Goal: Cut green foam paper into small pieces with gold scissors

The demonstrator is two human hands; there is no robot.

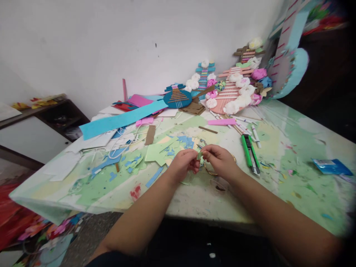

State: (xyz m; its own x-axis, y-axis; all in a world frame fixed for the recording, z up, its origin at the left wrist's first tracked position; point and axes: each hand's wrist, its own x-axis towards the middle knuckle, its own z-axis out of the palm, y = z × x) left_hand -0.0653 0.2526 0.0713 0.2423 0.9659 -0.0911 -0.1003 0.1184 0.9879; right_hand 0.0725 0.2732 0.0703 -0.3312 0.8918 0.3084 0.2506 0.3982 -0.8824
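Above the near part of the table, my left hand (183,165) and my right hand (221,161) meet, thumbs and fingers pinched together. A small piece of green paper (199,156) shows between the fingertips, and both hands grip it. Partly covered by my right hand is a thin gold-coloured ring (208,170); I cannot tell what it belongs to. Left of my hands lies a larger light green paper sheet (157,152) with blue paper scraps (183,142) around it. To the right rests a green utility knife (250,154).
Paper guitar-like crafts (178,97) with paper flowers (241,98) stand along the wall. A long blue paper strip (122,120), a white cord (133,142), a pink strip (221,122), several markers (255,135) and a blue packet (332,167) lie on the table.
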